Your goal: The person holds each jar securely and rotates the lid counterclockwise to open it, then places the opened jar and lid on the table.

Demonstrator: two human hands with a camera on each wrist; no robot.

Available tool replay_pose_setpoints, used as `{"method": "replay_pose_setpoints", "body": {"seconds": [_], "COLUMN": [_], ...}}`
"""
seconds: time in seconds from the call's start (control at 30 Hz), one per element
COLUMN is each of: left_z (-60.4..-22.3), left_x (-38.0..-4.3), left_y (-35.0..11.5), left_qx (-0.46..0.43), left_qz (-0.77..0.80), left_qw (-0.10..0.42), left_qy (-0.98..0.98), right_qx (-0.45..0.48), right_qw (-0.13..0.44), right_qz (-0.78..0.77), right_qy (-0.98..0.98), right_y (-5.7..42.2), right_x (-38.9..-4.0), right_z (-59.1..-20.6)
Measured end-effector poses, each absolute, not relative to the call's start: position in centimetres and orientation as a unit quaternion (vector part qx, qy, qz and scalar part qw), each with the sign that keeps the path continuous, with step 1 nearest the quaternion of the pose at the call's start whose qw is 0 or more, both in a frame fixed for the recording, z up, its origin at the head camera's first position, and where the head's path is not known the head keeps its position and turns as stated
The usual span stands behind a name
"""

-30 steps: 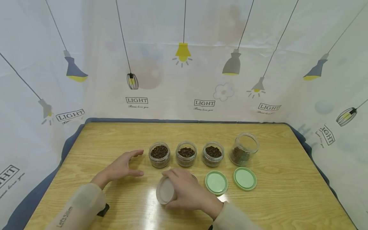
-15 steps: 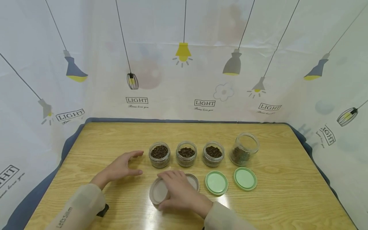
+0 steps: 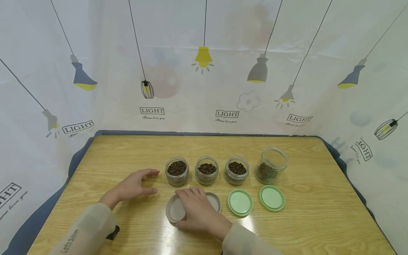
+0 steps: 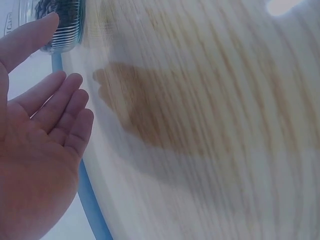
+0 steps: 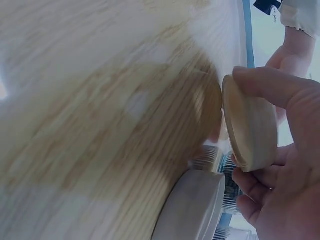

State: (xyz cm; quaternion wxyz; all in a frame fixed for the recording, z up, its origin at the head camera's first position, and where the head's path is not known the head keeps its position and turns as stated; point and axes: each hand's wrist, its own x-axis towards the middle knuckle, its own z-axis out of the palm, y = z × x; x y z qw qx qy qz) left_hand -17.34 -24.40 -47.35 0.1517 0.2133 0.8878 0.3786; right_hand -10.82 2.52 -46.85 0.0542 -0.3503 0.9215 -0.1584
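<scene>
In the head view my right hand [image 3: 199, 211] pinches a round grey-beige lid [image 3: 175, 209] between thumb and fingers. The right wrist view shows the held lid [image 5: 257, 132] from its edge, low over the table; whether it touches the wood I cannot tell. A similar grey lid [image 3: 214, 202] lies just right of it, partly behind that hand. My left hand [image 3: 135, 184] is held with fingers spread and nothing in it, left of the leftmost glass jar [image 3: 177, 177] of coffee beans. The left wrist view has the left hand [image 4: 45, 135] with its palm showing.
Two more small jars of beans, a middle jar [image 3: 206, 177] and a right one [image 3: 236, 177], continue the row. A taller glass jar [image 3: 271, 166], partly filled, ends it. Two green lids, one [image 3: 240, 202] left of the other [image 3: 272, 198], lie in front on the wooden table [image 3: 318, 212].
My right hand has shifted left with the grey-beige lid, and more of the second grey lid shows. Over the last half second it has barely moved. My left hand stays nearly still.
</scene>
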Motion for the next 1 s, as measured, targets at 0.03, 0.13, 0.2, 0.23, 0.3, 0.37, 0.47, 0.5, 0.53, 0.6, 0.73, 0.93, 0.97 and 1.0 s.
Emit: {"method": "replay_pose_setpoints", "body": {"seconds": [0.03,0.13,0.2,0.23,0.3,0.37,0.47,0.5,0.53,0.6,0.73,0.93,0.97,1.0], "left_z": [-47.35,-47.40,-47.40,-47.43,-47.46,-47.49,-47.48,-47.46,-47.45,-47.45,-47.50,-47.75,-47.80,-47.84], "left_x": [-17.36,-17.49,-17.48,-17.48,-17.42,-17.35,-17.26,-17.24,-17.22,-17.19,-17.14,-17.18,-17.18,-17.18], "left_y": [-24.38,-24.27,-24.21,-24.21,-24.21,-24.22,-24.19,-24.16,-24.13,-24.11,-24.10,-24.05,-24.06,-24.05], "left_qx": [0.215,0.219,0.221,0.221,0.221,0.225,0.226,0.225,0.223,0.222,0.217,0.219,0.219,0.220], "left_qz": [0.378,0.377,0.376,0.375,0.375,0.376,0.381,0.382,0.384,0.384,0.385,0.383,0.383,0.383], "left_qw": [0.151,0.149,0.148,0.147,0.145,0.142,0.140,0.140,0.139,0.138,0.140,0.143,0.143,0.142], "left_qy": [0.888,0.888,0.888,0.888,0.888,0.888,0.886,0.885,0.885,0.886,0.886,0.886,0.886,0.886], "right_qx": [-0.350,-0.344,-0.341,-0.339,-0.334,-0.330,-0.326,-0.325,-0.325,-0.327,-0.331,-0.332,-0.332,-0.332], "right_qw": [0.053,0.055,0.055,0.055,0.058,0.061,0.063,0.063,0.063,0.061,0.056,0.062,0.065,0.069], "right_qz": [-0.150,-0.130,-0.123,-0.119,-0.115,-0.113,-0.108,-0.105,-0.102,-0.095,-0.087,-0.094,-0.095,-0.095], "right_qy": [0.923,0.928,0.930,0.931,0.934,0.935,0.937,0.938,0.938,0.938,0.938,0.937,0.936,0.936], "right_y": [2.45,2.31,2.24,2.20,2.12,2.05,1.95,1.93,1.91,1.89,1.84,1.80,1.80,1.82], "right_x": [-10.82,-10.84,-10.86,-10.86,-10.85,-10.84,-10.83,-10.83,-10.84,-10.85,-10.88,-10.93,-10.92,-10.92], "right_z": [-46.85,-46.88,-47.03,-47.09,-47.13,-47.19,-47.26,-47.30,-47.37,-47.45,-47.66,-47.67,-47.65,-47.65]}}
